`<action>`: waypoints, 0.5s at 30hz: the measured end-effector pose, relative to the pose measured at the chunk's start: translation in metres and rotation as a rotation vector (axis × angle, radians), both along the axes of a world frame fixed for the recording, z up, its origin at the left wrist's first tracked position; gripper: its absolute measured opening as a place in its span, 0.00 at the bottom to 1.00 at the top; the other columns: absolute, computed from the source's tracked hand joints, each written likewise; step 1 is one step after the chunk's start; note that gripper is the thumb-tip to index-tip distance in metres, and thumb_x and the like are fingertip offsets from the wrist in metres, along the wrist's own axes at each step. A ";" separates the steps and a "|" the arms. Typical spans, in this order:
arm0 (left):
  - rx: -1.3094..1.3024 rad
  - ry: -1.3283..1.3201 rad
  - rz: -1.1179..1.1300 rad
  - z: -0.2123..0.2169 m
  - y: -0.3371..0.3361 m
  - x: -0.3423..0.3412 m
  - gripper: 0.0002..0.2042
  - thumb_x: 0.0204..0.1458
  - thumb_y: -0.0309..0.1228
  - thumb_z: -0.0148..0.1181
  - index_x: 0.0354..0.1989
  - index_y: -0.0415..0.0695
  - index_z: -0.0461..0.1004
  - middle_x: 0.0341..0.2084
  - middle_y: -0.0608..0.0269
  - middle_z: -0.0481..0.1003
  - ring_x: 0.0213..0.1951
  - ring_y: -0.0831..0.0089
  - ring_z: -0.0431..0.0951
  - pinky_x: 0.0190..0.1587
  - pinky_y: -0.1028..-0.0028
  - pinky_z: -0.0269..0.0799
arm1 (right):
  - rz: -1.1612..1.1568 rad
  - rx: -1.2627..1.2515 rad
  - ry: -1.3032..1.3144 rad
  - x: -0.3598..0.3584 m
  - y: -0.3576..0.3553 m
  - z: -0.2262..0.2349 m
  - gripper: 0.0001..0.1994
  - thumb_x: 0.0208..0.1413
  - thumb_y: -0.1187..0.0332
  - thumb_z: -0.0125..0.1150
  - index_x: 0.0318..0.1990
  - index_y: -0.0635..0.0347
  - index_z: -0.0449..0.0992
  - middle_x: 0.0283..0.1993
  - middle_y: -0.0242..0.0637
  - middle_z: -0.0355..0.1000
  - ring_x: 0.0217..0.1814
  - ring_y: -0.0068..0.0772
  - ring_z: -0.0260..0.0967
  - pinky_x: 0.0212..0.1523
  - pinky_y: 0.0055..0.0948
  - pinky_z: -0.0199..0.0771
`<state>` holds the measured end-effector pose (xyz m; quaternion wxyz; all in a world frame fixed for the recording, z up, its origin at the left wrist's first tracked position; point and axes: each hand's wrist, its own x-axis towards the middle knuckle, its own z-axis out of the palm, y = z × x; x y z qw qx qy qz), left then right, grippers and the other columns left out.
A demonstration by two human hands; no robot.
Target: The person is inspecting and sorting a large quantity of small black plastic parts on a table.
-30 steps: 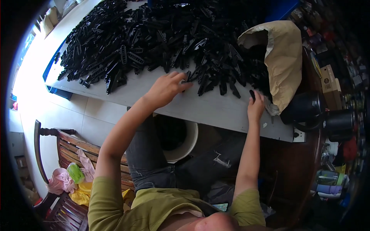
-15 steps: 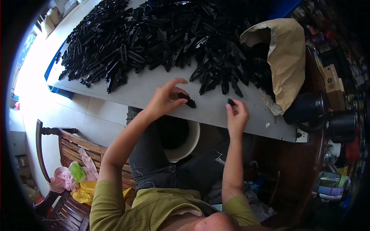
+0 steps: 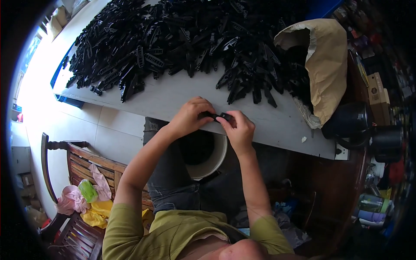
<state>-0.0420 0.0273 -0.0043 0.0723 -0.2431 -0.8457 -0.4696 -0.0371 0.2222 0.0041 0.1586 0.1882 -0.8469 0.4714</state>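
My left hand [image 3: 191, 116] is closed around a black plastic part [image 3: 207, 115] above the table's front edge. Fingers and thumb of my right hand [image 3: 239, 128] pinch a smaller black piece [image 3: 225, 116], which meets the end of the left hand's part. Whether the two are joined I cannot tell. Beyond my hands, a big heap of black plastic parts [image 3: 143, 47] covers the far side of the grey table [image 3: 173, 91]. Some are long and ribbed, others narrow.
A torn brown paper sack [image 3: 327, 65] with black parts at its mouth lies at the table's right, beside a black mug [image 3: 346, 121]. Below the table edge, between my legs, stands a white bucket [image 3: 222, 154] with dark contents. A wooden bench [image 3: 97, 160] is at left.
My right hand has moved left with its small piece, up to the part in my left hand. The left hand's fingers have closed further around their part.
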 end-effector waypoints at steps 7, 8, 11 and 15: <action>-0.010 -0.005 -0.020 0.002 -0.001 -0.001 0.11 0.40 0.22 0.68 0.35 0.40 0.77 0.35 0.59 0.77 0.41 0.59 0.74 0.46 0.65 0.71 | 0.108 0.278 0.088 -0.001 0.023 0.015 0.14 0.39 0.74 0.74 0.34 0.63 0.76 0.32 0.36 0.69 0.27 0.35 0.71 0.26 0.28 0.70; 0.014 -0.017 -0.025 0.002 -0.001 -0.001 0.11 0.40 0.22 0.68 0.35 0.40 0.77 0.35 0.59 0.77 0.41 0.59 0.75 0.45 0.65 0.71 | 0.129 0.307 0.091 -0.002 0.027 0.018 0.13 0.39 0.75 0.73 0.33 0.63 0.76 0.33 0.36 0.68 0.29 0.35 0.71 0.27 0.28 0.70; 0.040 -0.040 -0.039 0.003 -0.002 -0.003 0.12 0.39 0.21 0.68 0.35 0.40 0.78 0.35 0.58 0.77 0.41 0.58 0.75 0.44 0.65 0.72 | 0.137 0.221 -0.115 0.002 0.037 0.012 0.13 0.38 0.77 0.73 0.33 0.65 0.75 0.32 0.35 0.68 0.26 0.28 0.68 0.25 0.26 0.67; 0.035 -0.035 -0.049 0.006 0.000 -0.004 0.11 0.39 0.21 0.67 0.34 0.40 0.78 0.35 0.57 0.77 0.41 0.58 0.75 0.44 0.65 0.72 | 0.140 0.176 -0.143 0.004 0.031 0.011 0.13 0.37 0.78 0.73 0.32 0.66 0.75 0.29 0.34 0.67 0.24 0.24 0.65 0.24 0.24 0.64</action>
